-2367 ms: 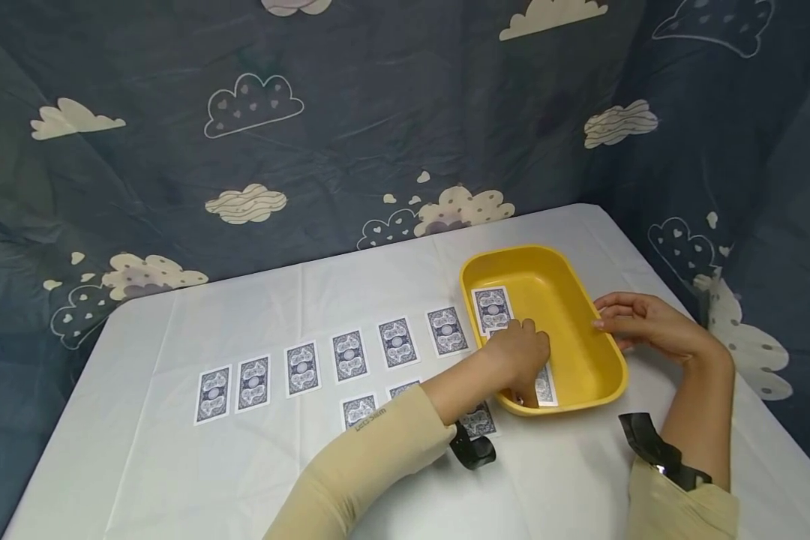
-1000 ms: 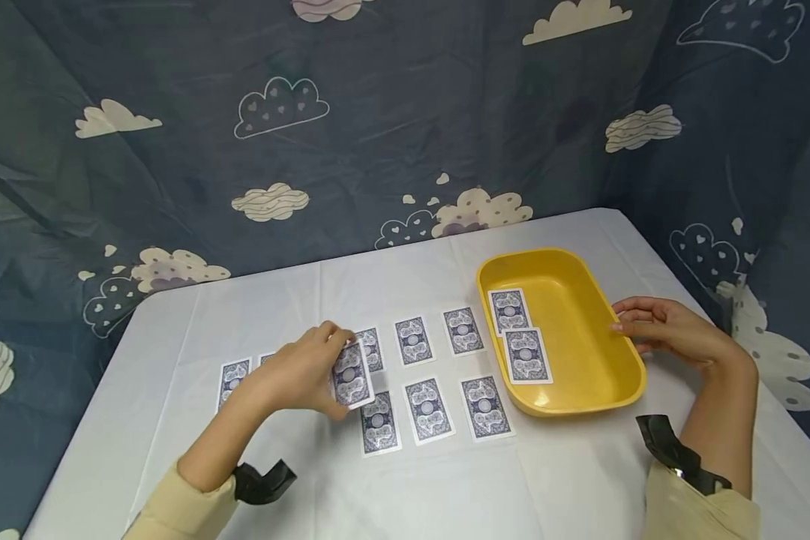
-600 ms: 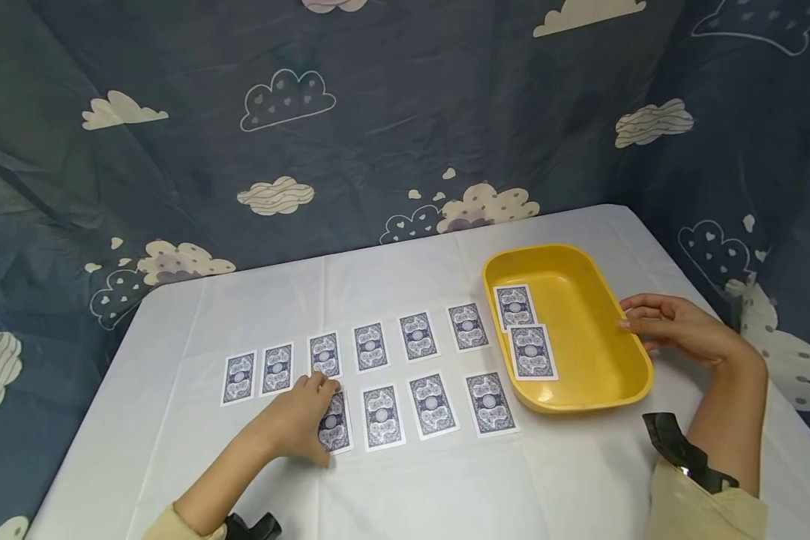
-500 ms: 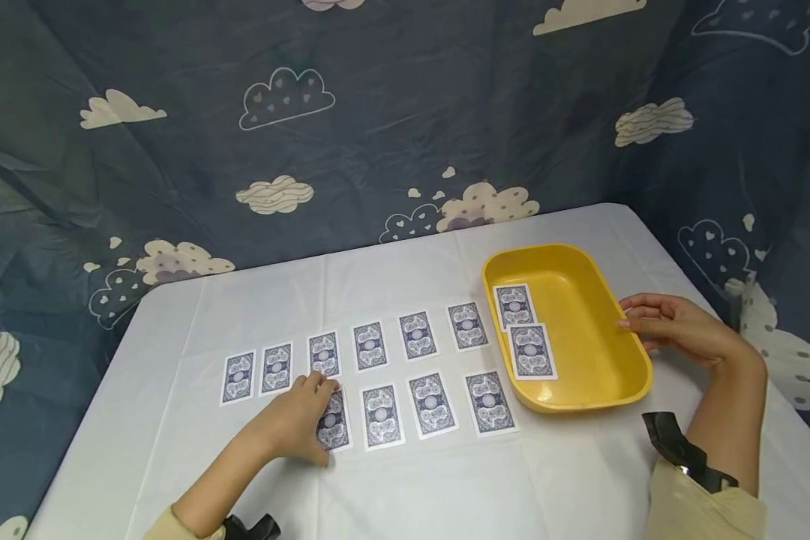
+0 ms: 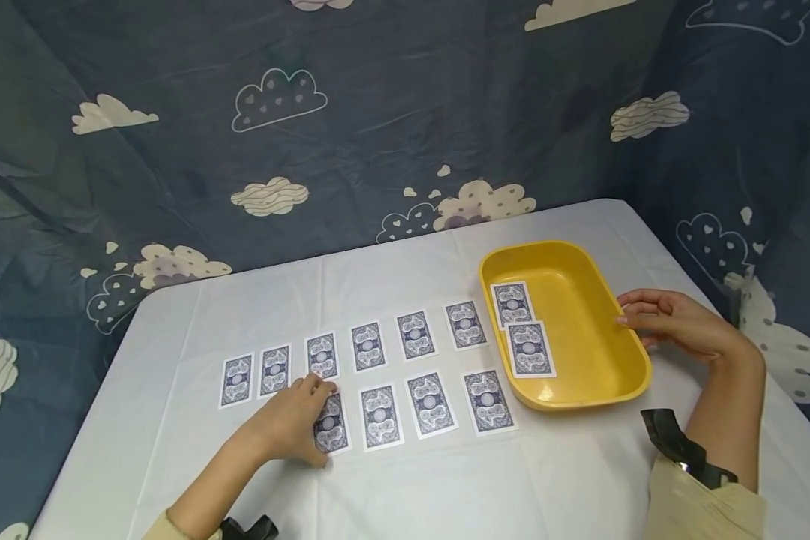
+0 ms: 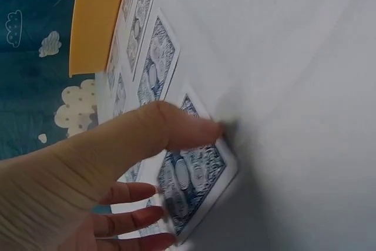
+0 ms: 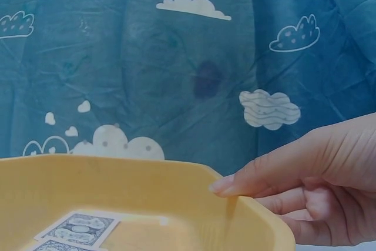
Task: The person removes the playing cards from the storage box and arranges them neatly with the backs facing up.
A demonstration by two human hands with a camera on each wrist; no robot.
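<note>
At the left end of the front row lies a face-down playing card (image 5: 332,426) with a blue patterned back. My left hand (image 5: 286,426) pinches it by its two short edges; the left wrist view puts the thumb (image 6: 158,124) at the near edge and the fingertips at the far one. My right hand (image 5: 682,330) grips the right side of a yellow tray (image 5: 580,330), thumb on the rim and the other fingers outside. Two face-down cards, an upper card (image 5: 511,301) and a lower card (image 5: 530,351), overlap along the tray's left side.
Several face-down cards form a back row, from a left-end card (image 5: 236,380) to a right-end card (image 5: 466,325) near the tray. Further front-row cards include a middle card (image 5: 432,403) and a right-end card (image 5: 489,401). A cloud-patterned curtain (image 5: 378,112) hangs behind the white-covered table.
My left hand has gone from inside the tray leftward with a card and lowered it to the front row's left end, then barely moved. My right hand has stayed on the tray.
</note>
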